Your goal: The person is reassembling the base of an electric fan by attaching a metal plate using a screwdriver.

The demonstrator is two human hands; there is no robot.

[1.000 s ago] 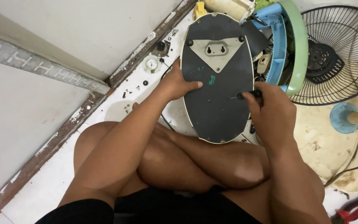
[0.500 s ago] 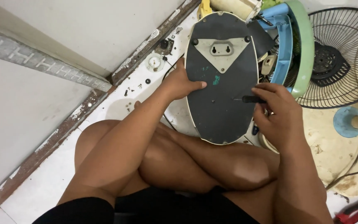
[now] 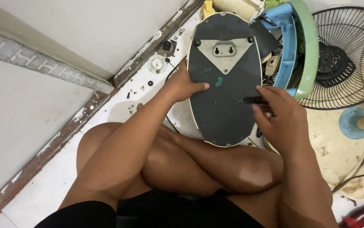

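A dark oval fan base (image 3: 224, 84) lies underside up on the floor in front of my crossed legs, with a pale triangular plate near its far end. My left hand (image 3: 184, 84) grips its left edge, thumb on the dark surface. My right hand (image 3: 279, 118) holds a black-handled screwdriver (image 3: 251, 100) whose tip points at the middle of the base.
A wire fan guard (image 3: 351, 55) and a blue-and-green plastic ring (image 3: 306, 46) lie at the right. A blue fan stand (image 3: 357, 123) rests on a cream base. Small screws and a round white part (image 3: 156, 64) lie by the wall rail. Red pliers (image 3: 359, 218) sit bottom right.
My right hand has slid up from the base's right edge onto its dark face, bringing the screwdriver tip toward the middle. The left hand keeps its grip.
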